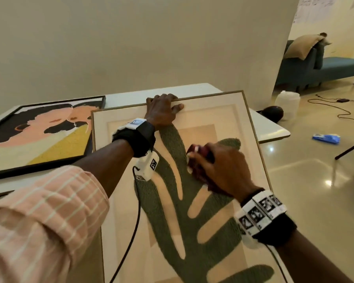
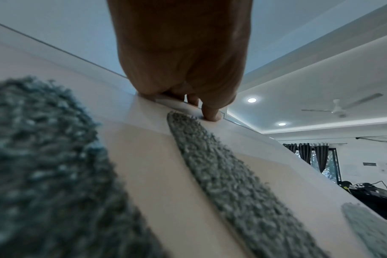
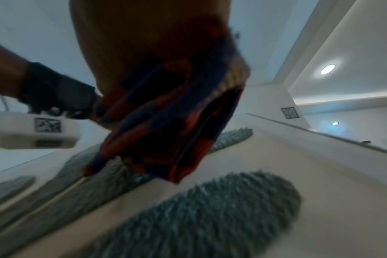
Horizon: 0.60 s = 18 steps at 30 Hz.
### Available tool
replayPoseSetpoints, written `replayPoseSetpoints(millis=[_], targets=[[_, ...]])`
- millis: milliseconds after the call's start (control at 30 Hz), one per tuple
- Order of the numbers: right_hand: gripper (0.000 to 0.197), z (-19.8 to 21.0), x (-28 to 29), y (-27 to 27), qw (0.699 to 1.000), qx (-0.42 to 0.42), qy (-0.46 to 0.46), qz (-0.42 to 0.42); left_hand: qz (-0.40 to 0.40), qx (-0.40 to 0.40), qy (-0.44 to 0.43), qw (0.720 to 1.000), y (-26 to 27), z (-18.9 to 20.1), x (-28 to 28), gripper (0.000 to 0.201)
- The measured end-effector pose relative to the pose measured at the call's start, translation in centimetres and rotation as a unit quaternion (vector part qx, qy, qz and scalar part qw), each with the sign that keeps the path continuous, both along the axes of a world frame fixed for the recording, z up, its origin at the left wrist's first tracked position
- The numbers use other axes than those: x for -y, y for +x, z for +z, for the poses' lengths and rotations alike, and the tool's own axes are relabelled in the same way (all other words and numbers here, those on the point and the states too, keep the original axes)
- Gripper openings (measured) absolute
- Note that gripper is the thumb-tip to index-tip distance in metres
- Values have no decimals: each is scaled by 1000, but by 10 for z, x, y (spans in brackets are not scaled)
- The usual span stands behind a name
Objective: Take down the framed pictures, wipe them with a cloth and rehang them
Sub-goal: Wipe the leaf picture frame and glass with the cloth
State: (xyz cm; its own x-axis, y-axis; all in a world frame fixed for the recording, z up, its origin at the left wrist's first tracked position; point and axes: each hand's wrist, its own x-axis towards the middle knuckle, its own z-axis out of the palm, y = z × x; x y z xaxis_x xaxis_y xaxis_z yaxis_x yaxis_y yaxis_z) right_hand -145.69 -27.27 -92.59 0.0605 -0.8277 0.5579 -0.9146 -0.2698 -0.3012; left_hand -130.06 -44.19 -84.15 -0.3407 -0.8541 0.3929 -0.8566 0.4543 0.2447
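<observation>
A large wood-framed picture with a green leaf shape leans tilted against the white table, its top edge up. My left hand grips that top edge, fingers curled over the back and thumb on the front glass. My right hand holds a bunched dark red and blue cloth and presses it on the glass over the leaf; the same cloth fills the right wrist view. A second picture, black-framed with faces in pink, yellow and black, lies flat on the table at the left.
The white table stands against a beige wall. On the floor to the right are a white plastic jar, a dark round object, a blue packet and a black cable. A teal sofa stands beyond.
</observation>
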Motion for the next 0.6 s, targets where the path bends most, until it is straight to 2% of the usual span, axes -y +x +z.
replayPoseSetpoints(millis=[67, 233, 500, 600], targets=[[45, -23, -9, 11, 998, -34, 42, 24, 0, -2, 10, 1000, 2, -7, 8, 47], [53, -66, -19, 18, 999, -11, 49, 20, 4, -15, 30, 999, 6, -21, 23, 57], [39, -70, -13, 22, 998, -18, 51, -26, 8, -9, 29, 999, 1, -35, 33, 63], [38, -73, -10, 22, 996, -29, 79, -31, 8, 40, 30, 999, 0, -42, 29, 67]])
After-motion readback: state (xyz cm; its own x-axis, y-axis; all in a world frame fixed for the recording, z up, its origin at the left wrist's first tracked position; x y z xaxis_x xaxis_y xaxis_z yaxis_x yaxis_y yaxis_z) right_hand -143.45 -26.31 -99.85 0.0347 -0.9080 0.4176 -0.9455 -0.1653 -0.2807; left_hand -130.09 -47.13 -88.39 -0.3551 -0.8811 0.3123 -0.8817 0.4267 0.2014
